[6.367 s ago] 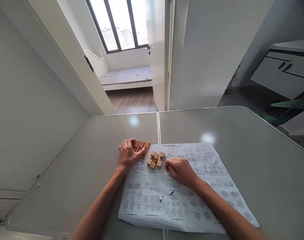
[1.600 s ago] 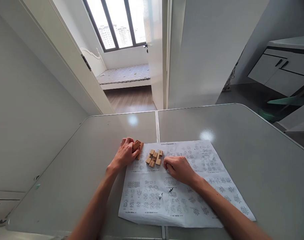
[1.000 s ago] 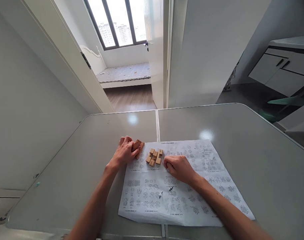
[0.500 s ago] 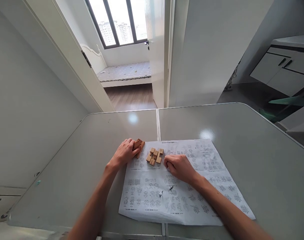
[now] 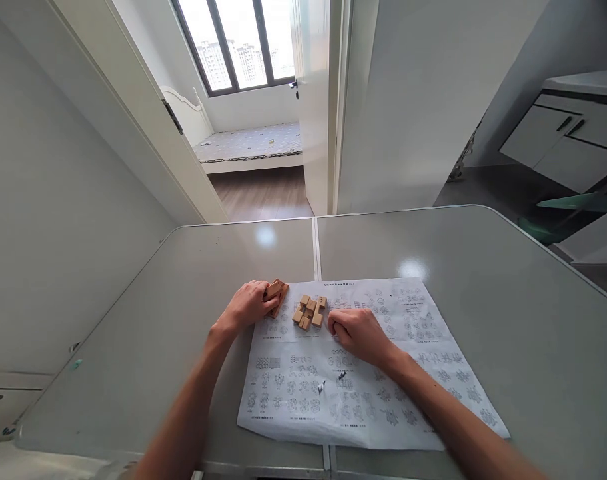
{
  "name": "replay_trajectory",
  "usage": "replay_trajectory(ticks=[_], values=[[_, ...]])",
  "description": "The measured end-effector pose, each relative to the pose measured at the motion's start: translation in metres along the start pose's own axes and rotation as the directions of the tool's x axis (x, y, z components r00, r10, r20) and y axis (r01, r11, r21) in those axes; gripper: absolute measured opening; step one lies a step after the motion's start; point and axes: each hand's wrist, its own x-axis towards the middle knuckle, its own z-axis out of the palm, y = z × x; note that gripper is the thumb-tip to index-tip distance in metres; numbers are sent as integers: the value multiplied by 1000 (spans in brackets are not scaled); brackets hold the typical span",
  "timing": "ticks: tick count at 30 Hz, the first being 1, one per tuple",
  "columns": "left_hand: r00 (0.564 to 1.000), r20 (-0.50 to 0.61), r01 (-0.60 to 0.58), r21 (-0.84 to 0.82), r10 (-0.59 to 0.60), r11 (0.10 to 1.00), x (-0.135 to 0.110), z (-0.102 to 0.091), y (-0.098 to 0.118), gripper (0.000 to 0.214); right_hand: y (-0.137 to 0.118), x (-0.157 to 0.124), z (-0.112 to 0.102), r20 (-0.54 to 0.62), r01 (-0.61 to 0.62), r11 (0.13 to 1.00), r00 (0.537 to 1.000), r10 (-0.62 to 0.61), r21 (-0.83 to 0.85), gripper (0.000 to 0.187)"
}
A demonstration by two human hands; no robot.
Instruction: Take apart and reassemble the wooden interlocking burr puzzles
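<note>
- Reddish-brown wooden pieces (image 5: 275, 289), left of lower centre, clasped by my left hand (image 5: 249, 305);
- my right hand (image 5: 356, 331), fisted, beside tan wooden blocks (image 5: 311, 305);
- printed sheet (image 5: 303, 400), lower centre

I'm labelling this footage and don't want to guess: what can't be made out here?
All in the head view:
- Reddish-brown wooden pieces: full number and shape, partly hidden by the left hand.
- Right hand: whether it holds anything, hidden by its own curl.
- Printed sheet: captions too small to read; part covered by the right forearm.
- Window: top cut off by the picture's edge.
</note>
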Motion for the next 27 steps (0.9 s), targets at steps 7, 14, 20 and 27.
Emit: replay_trajectory(ticks=[7,14,20,27], values=[[1000,29,11,-15,-10,1000,-1,-2,-3,24,1,-1,0,8,3,1000,1000,-3,-10,29],[1000,26,9,-28,-9,1000,-2,-4,-3,25,1,-1,0,10,2,1000,1000,-1,-15,28],[999,30,13,-36,-12,999,-4,-7,0,24,1,0,0,9,0,1000,1000,0,-20,28],[999,35,9,-46,-8,999,-5,-7,0,26,0,0,0,11,2,1000,1000,-2,-21,29]])
